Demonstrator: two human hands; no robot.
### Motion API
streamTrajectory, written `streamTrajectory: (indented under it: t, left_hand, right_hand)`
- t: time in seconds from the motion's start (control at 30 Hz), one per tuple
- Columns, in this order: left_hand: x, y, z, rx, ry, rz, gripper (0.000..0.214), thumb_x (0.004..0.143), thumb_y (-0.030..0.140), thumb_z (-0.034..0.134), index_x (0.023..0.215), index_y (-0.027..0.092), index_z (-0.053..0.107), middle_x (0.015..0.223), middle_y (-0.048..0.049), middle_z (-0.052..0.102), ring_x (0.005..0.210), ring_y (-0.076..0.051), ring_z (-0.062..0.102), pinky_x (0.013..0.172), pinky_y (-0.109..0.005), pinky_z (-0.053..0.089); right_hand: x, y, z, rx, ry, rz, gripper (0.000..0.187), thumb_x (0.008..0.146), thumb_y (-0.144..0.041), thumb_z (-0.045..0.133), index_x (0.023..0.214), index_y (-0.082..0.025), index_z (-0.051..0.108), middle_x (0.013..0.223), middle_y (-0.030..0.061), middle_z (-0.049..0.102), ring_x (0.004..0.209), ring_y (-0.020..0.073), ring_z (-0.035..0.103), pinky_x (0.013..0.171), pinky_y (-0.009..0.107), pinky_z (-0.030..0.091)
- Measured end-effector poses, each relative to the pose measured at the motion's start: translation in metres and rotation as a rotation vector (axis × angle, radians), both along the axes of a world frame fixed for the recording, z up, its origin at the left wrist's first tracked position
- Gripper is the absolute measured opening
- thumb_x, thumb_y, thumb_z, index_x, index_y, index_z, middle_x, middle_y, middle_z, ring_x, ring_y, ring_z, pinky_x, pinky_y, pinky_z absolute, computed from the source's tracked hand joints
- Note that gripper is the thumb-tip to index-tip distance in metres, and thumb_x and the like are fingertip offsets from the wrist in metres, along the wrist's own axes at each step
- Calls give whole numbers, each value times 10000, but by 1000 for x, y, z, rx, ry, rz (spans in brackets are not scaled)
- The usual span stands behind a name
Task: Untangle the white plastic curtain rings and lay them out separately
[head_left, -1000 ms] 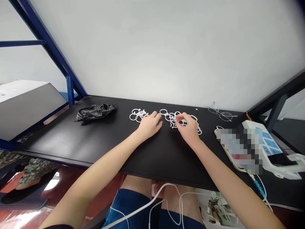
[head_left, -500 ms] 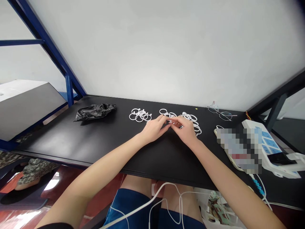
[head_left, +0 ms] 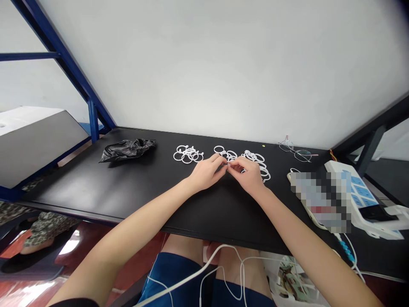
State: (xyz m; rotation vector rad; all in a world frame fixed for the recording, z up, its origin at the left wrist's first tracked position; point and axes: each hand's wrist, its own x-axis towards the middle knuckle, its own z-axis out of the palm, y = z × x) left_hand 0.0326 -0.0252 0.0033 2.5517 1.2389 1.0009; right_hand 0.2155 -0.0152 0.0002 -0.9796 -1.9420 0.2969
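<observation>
Both of your hands meet over the black desk [head_left: 204,217], fingertips almost touching, and a small pale piece [head_left: 228,163] shows between them, mostly hidden by your fingers. Your left hand [head_left: 206,172] has its thumb and forefinger pinched close on one side of that piece; your right hand [head_left: 248,174] pinches it from the other side, fingers curled in. You seem to be in a two-handed fingertip step, working on that one piece, though its exact shape cannot be told. Just beyond your fingertips lies a middle cluster of white rings [head_left: 224,152], partly covered by your hands; a right-hand pile of white rings [head_left: 255,157] spreads behind and beside your right hand, and a left-hand pile of white rings [head_left: 188,154] lies beyond your left hand, a little to its left. Farther left of that hand is a crumpled black bag [head_left: 128,150]. The next move, I judge, calls for an even pinch from both sides and small finger motions, clear of the neighbouring rings.
</observation>
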Motion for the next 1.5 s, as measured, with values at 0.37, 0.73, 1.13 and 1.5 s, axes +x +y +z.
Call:
streamTrajectory:
  t: [0.37, 0.73, 1.13, 1.5]
  left_hand:
    - [0, 1, -1, -38, 39, -33, 312, 895, 368, 569, 1158, 222, 488, 1158, -50, 589, 978, -159, 614, 611, -211, 468]
    - [-3, 8, -6, -50, 66, -37, 327, 917, 393, 573, 1196, 236, 504, 1184, -41, 604, 1073, -168, 598, 749, -232, 501]
    - [1, 4, -4, -91, 40, 77, 327, 852, 518, 605, 942, 204, 595, 830, 4, 620, 695, -120, 593, 597, -219, 408]
    - [1, 0, 2, -106, 66, 65, 357, 910, 520, 517, 1049, 199, 593, 924, -22, 648, 714, -129, 612, 629, -230, 441]
  right_hand:
    - [-1, -3, 4, 45, -4, -33, 197, 885, -347, 610, 733, -228, 652, 676, 5, 634, 564, 139, 557, 551, 294, 482]
    - [-3, -3, 5, -33, 5, 103, 154, 920, -327, 549, 865, -236, 660, 792, 25, 662, 673, 156, 602, 574, 293, 527]
    - [-3, -3, 2, -52, -4, 69, 184, 931, -336, 521, 908, -239, 676, 822, 27, 687, 705, 167, 624, 597, 301, 535]
    - [-3, -2, 2, -32, 31, 18, 181, 926, -321, 528, 952, -233, 683, 865, 40, 701, 689, 163, 630, 586, 303, 547]
